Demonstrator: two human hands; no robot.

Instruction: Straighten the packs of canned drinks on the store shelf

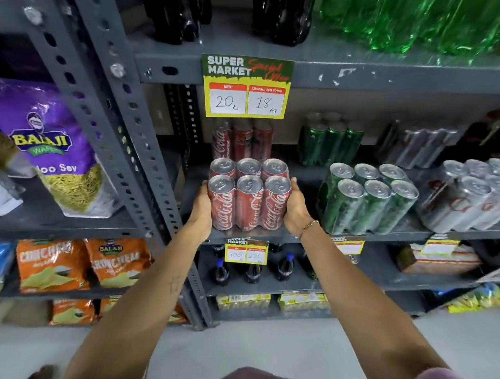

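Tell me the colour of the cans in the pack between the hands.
Red with white script, silver tops: the pack of cans, head view.

Red cola pack (249, 201), green pack (368, 200), silver pack (475, 200).

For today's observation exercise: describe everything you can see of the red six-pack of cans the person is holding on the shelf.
The red six-pack holds six tall red cola cans with silver tops, two rows of three, bound in clear shrink-wrap. It stands upright at the front edge of the grey metal shelf. The left hand and right hand press against its two sides. More red cans stand behind it; a green six-pack sits apart to its right.
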